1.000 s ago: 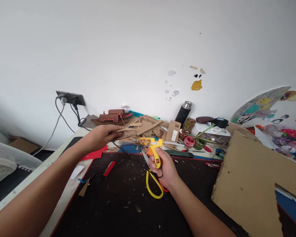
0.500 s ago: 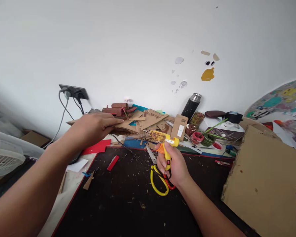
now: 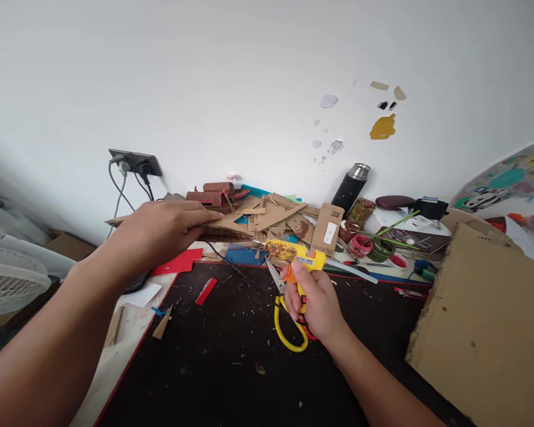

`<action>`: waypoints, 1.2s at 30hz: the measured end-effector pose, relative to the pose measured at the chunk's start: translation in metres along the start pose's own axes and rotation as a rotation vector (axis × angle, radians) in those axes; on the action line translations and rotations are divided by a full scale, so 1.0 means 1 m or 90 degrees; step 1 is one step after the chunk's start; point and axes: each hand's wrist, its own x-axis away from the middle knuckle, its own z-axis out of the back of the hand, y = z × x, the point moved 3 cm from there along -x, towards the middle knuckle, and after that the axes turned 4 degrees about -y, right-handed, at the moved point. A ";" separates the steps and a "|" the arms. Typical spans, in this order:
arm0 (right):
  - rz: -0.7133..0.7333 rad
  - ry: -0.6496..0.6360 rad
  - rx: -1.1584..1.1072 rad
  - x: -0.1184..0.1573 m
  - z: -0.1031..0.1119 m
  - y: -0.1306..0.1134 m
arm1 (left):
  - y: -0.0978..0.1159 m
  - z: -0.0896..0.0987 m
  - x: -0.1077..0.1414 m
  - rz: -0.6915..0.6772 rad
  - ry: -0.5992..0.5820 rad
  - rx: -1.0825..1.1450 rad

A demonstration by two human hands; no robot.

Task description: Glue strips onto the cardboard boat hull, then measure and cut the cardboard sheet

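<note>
Left hand (image 3: 164, 228): palm down, fingers straight and together across the top of a cardboard piece (image 3: 229, 227). Seems to have hold of it; thumb hidden, so can't tell how firm. Piece is over the rear left of the desk (image 3: 102, 379), sticking out both sides of the hand.

Right hand (image 3: 314, 299): curled round the handle of a yellow glue gun (image 3: 305, 255), finger at the orange trigger; can't tell if it's pressed. Nozzle (image 3: 258, 243) points left, close to the near edge of the cardboard piece; contact not clear. Pale glue stick (image 3: 353, 273) out the back.

Step, my read: gluing, at the lining-up stage; no fresh bead visible. Next move would call for the piece kept steady, nozzle brought onto the edge, trigger squeezed evenly, left fingers clear of the hot tip.

Further out: scissors (image 3: 277, 323) below the right hand on the dark mat (image 3: 213, 367), red strip (image 3: 206, 292) left of them. Cardboard scraps (image 3: 271, 210) and model boats (image 3: 218, 187) along the desk's back edge, thermos (image 3: 350, 188) leaning to their right, paint jars (image 3: 360, 246) just beside it. Large cardboard sheet (image 3: 480, 320) over the mat's right side.
</note>
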 end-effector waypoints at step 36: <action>-0.015 0.033 0.029 -0.002 -0.001 -0.002 | 0.007 0.000 0.000 -0.022 -0.021 -0.118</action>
